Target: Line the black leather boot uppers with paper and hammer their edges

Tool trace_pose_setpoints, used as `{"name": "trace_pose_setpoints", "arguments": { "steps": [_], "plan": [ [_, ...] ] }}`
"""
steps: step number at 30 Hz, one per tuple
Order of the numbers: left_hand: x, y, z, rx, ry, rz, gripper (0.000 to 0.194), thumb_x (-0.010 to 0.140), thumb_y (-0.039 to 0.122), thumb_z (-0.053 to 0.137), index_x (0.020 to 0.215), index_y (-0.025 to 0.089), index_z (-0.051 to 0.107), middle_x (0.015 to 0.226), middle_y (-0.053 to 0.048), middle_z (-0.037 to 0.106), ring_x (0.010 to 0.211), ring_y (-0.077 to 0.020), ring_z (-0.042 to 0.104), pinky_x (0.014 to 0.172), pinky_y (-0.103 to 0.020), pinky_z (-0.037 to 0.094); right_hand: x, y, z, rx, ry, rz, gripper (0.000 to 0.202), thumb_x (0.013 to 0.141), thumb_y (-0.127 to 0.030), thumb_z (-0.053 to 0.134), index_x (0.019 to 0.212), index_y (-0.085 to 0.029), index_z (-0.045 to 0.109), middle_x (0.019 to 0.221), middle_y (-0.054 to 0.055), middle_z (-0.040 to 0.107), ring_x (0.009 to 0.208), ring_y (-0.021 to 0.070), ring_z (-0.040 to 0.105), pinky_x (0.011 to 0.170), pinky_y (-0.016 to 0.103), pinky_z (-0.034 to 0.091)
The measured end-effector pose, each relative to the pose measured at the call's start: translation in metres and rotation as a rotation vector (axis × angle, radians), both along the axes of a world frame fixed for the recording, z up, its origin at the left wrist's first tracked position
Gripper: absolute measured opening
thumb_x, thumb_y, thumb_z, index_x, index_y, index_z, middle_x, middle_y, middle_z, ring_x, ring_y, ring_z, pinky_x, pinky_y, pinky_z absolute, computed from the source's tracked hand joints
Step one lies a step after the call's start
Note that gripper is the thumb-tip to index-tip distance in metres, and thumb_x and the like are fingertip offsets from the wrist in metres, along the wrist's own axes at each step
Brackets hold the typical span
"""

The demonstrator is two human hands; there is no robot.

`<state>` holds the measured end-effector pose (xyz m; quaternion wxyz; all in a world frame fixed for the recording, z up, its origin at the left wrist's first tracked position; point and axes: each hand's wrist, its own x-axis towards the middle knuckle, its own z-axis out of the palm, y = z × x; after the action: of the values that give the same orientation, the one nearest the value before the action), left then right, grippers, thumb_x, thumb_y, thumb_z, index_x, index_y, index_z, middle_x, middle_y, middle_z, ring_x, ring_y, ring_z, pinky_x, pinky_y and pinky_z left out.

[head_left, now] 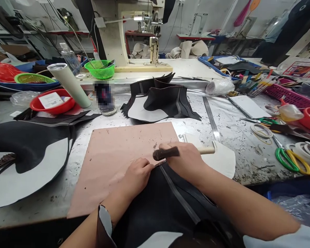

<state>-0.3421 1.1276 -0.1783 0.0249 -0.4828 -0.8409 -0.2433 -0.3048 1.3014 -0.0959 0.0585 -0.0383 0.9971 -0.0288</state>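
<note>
A black leather piece [155, 196] with a grey seam strip hangs over the front edge of the bench, its top edge on a pink board [124, 148]. My left hand [138, 174] is closed on the top edge of this piece, thumb and fingers together. Just right of it my right hand [184, 160] is wrapped round the pale wooden handle of a hammer [166, 153]. The dark hammer head is above the edge of the leather, close to my left fingertips; whether it touches cannot be made out.
Folded black leather pieces [167, 100] stand behind the board, more [28, 137] lie at left. A sewing machine [113, 34] stands at the back. Right are a steel ruler [210, 115], a notebook [249, 106] and green-yellow scissors [290, 160]. A tumbler [69, 84] stands back left.
</note>
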Motion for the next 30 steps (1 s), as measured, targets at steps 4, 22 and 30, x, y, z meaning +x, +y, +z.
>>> {"name": "trace_pose_setpoints", "arguments": {
  "steps": [4, 22, 30],
  "plan": [
    [-0.003, -0.004, 0.008, -0.094, -0.138, 0.02, 0.027, 0.077, 0.006, 0.049, 0.094, 0.021, 0.062, 0.079, -0.003, 0.057, 0.075, -0.0174, 0.054, 0.068, -0.03, 0.045, 0.005, 0.006, -0.011, 0.039, -0.073, -0.04, 0.02, 0.079, -0.011, 0.043, 0.081, -0.019, 0.061, 0.07, 0.004, 0.064, 0.062, 0.0158, 0.056, 0.048, 0.026, 0.021],
    [-0.001, -0.013, 0.003, -0.041, -0.061, -0.026, 0.026, 0.084, 0.011, 0.04, 0.088, 0.019, 0.064, 0.078, -0.005, 0.056, 0.074, -0.0173, 0.052, 0.067, -0.031, 0.044, 0.007, 0.003, -0.012, -0.051, -0.127, -0.097, 0.02, 0.078, -0.012, 0.043, 0.082, -0.019, 0.061, 0.073, 0.004, 0.065, 0.063, 0.0154, 0.056, 0.049, 0.025, 0.023],
    [-0.004, -0.019, 0.01, -0.061, -0.223, -0.004, 0.019, 0.081, 0.01, 0.045, 0.081, 0.018, 0.062, 0.078, -0.003, 0.058, 0.076, -0.0163, 0.054, 0.07, -0.029, 0.044, 0.009, -0.006, -0.013, -0.056, -0.073, -0.011, 0.021, 0.079, -0.012, 0.042, 0.082, -0.02, 0.061, 0.069, 0.002, 0.064, 0.061, 0.0145, 0.055, 0.048, 0.026, 0.019]
  ]
}}
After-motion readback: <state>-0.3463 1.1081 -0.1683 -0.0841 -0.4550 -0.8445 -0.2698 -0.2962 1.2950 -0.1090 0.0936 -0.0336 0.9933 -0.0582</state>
